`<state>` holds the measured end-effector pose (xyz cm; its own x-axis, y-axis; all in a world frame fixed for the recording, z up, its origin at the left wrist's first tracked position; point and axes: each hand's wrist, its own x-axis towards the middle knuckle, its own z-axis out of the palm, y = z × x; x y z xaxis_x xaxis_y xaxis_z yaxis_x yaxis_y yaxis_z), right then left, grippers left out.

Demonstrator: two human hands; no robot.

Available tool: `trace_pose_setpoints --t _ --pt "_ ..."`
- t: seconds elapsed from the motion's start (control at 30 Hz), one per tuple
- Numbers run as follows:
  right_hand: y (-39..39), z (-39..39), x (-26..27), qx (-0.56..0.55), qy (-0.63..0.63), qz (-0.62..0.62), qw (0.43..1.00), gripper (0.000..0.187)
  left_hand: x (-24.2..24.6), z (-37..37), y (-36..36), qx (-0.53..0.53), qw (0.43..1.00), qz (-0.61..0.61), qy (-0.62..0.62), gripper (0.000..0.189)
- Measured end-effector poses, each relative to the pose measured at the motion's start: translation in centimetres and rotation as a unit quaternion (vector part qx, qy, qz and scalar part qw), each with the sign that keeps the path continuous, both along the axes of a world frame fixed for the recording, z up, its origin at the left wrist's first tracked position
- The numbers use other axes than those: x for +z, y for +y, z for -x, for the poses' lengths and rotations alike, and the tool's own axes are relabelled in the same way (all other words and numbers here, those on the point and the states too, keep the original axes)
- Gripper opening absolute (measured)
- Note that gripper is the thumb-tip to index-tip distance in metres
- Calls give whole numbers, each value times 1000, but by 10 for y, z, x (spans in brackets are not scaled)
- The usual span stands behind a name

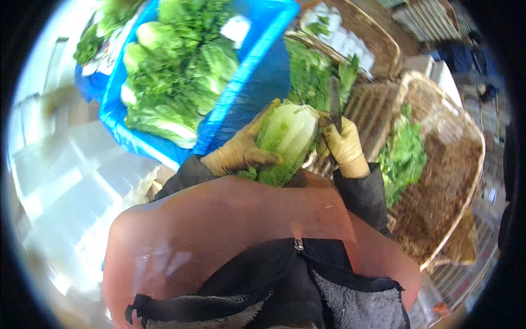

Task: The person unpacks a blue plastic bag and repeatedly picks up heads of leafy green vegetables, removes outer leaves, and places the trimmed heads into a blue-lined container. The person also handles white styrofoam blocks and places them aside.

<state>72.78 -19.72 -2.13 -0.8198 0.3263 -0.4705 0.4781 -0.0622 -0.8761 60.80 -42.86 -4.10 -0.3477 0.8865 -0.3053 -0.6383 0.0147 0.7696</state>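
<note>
A head of leafy lettuce (289,131) is gripped in my gloved left hand (246,150), its pale base pointing up and away from me. My gloved right hand (343,144), just right of the lettuce, grips a knife (335,98) whose blade stands up past the fingers. Whether the right fingertips touch the lettuce cannot be told. Beyond both hands lies a pile of loose green leaves (308,78). To the left, several lettuce heads (176,78) fill a crate lined with blue plastic (230,92).
A dirt-stained basket (448,172) at the right holds leafy greens (404,160). Another basket (380,33) behind contains a pale ridged tray (343,35). Ribbed slats (367,107) lie between the right hand and the near basket. More greens (111,20) sit at the upper left.
</note>
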Motion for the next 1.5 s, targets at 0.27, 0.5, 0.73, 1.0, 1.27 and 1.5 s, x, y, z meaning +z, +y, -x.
trace_pose_setpoints --t 0.27,0.5,0.73,1.0,1.27,1.5 --pt "-71 108 11 37 46 42 997 33 8 83 -179 383 916 19 -115 72" --pt "-104 98 -32 43 -4 78 996 35 -94 236 -231 645 724 191 150 78" --pt "-101 47 -28 -42 91 120 988 30 -163 224 -269 420 425 464 654 61" --pt "29 -117 -30 -207 -27 -175 962 37 -39 185 -271 279 399 583 651 58" --pt "190 -156 12 -101 -162 -578 794 112 -30 16 66 217 738 289 570 59" --pt "253 -145 -12 -48 -265 -549 791 77 -32 -92 190 -42 835 34 547 68"
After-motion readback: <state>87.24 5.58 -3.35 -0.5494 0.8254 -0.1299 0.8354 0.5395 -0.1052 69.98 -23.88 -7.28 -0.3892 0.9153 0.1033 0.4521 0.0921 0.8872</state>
